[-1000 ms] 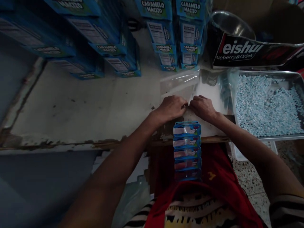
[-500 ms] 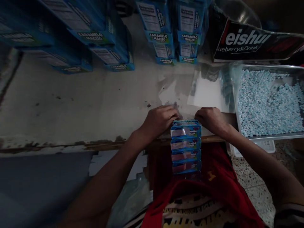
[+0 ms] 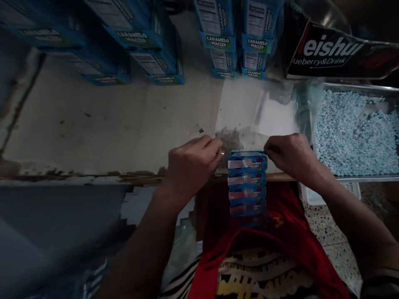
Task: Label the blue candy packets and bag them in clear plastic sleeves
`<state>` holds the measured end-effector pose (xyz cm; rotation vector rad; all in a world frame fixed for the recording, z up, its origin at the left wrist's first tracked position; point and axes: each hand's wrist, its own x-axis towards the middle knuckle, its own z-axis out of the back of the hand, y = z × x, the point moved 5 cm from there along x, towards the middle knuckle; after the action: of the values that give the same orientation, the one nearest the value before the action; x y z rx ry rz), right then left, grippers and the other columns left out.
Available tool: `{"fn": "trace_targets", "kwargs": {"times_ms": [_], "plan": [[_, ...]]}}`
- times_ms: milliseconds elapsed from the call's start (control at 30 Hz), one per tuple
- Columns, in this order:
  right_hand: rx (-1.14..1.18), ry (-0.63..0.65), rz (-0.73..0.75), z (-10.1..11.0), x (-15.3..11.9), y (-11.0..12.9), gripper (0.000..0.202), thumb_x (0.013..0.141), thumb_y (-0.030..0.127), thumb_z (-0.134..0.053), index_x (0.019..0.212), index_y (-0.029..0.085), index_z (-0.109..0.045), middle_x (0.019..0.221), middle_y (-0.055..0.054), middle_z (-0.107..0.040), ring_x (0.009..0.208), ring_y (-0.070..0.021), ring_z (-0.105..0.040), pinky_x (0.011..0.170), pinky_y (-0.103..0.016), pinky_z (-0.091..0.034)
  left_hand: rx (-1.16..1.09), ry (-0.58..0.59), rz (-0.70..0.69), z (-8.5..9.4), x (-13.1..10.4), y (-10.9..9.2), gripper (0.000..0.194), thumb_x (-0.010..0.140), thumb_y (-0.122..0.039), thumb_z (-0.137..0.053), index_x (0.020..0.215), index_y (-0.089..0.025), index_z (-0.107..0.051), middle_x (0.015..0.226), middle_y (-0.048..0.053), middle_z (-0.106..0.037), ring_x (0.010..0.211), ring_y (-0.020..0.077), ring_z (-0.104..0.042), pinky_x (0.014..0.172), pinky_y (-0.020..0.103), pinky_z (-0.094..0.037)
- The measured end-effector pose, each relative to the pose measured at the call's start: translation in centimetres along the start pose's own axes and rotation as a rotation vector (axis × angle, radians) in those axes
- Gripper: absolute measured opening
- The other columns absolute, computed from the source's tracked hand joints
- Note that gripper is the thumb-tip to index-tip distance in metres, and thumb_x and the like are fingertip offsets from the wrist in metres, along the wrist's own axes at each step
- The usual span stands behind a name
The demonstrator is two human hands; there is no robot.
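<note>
A column of several small blue candy boxes (image 3: pixel 247 180) stands at the table's front edge, against the red apron. Left of its top end is my left hand (image 3: pixel 196 162), fingers pinched together with a clear, glinting bit at the fingertips that is too faint to identify. My right hand (image 3: pixel 289 155) is closed at the column's upper right corner, thumb and forefinger pinched on something hidden. A thin transparent film seems to lie behind the column, hard to make out.
Stacked blue candy cartons (image 3: pixel 218 41) stand along the back of the table (image 3: pixel 124 124). At the right, a metal tray (image 3: pixel 368 178) holds pale blue and white pellets. Behind it is a black printed box (image 3: pixel 330 54). A white basket (image 3: pixel 349 191) sits below the tray.
My left hand has moved left, away from the column, and looks larger. My right hand has shifted slightly right. The whole view has also shifted a little.
</note>
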<state>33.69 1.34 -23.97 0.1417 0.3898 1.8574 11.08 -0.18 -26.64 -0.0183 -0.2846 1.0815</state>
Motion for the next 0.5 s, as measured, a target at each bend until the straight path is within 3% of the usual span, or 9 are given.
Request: {"fn": "trace_targets", "kwargs": {"times_ms": [233, 367, 500], "plan": [[0.152, -0.299, -0.049, 1.3, -3.5, 1.4, 0.015, 0.089, 0.019, -0.069, 0.082, 0.023, -0.081, 0.075, -0.002, -0.079, 0.066, -0.0182, -0.072, 0.064, -0.030, -0.048, -0.099, -0.253, 0.243, 1.2, -2.1, -1.7, 0.022, 0.104, -0.029, -0.058, 0.086, -0.023, -0.068, 0.088, 0.005, -0.075, 0.078, 0.0211, -0.070, 0.067, 0.032, -0.052], [0.156, -0.480, -0.079, 0.5, -5.4, 2.8, 0.019, 0.096, 0.021, -0.066, 0.083, 0.024, -0.080, 0.076, -0.002, -0.080, 0.064, -0.0171, -0.072, 0.061, -0.029, -0.050, -0.174, -0.353, 0.315, 2.1, -2.3, -2.7, 0.017, 0.104, -0.028, -0.060, 0.090, -0.024, -0.070, 0.090, 0.005, -0.076, 0.077, 0.0206, -0.072, 0.071, 0.035, -0.058], [0.015, -0.641, 0.020, -0.7, -7.0, 4.0, 0.022, 0.102, 0.021, -0.064, 0.086, 0.023, -0.080, 0.078, -0.003, -0.081, 0.062, -0.0157, -0.073, 0.057, -0.029, -0.049, -0.254, -0.400, 0.328, 1.5, -3.8, -2.8, 0.014, 0.102, -0.023, -0.062, 0.102, -0.026, -0.075, 0.098, 0.006, -0.078, 0.090, 0.0233, -0.075, 0.083, 0.039, -0.063]]}}
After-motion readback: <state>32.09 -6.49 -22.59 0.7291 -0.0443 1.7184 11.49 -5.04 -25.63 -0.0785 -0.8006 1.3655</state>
